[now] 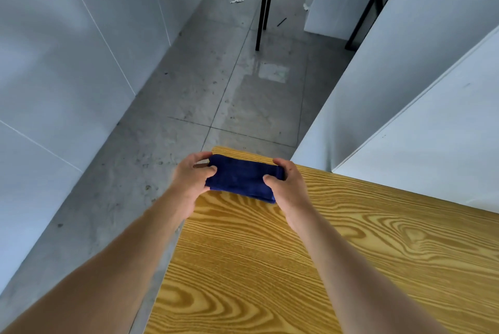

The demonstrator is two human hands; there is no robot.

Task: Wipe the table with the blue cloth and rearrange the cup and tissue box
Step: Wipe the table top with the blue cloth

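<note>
Nearest the camera, the table is filling the lower right, a flat yellow-brown top with bold, swirling printed wood grain running across it, its surface smooth and slightly glossy. Two bare forearms are reaching out over it toward its far left corner.

At that corner, the blue cloth is sitting folded into a thick, soft oblong pad, dark navy with a nappy, towel-like weave. Its long axis is running along the table's far edge, left end a touch farther away than the right, and its layered folded edge is showing on the side nearer the camera. It is lying right at the corner of the table, its left end reaching the table's left edge.

The left hand is curling around the cloth's left end, thumb on top and fingers wrapping the far side. The right hand is gripping the right end the same way, thumb pressing the top. Both are closed on the cloth, one at each short end.

Beyond the table, the floor is stretching away in large grey tiles, dull and scuffed, with a pale wet-looking patch. White panel walls are flanking it on both sides. Farthest out, thin black metal legs are standing on the tiles.
</note>
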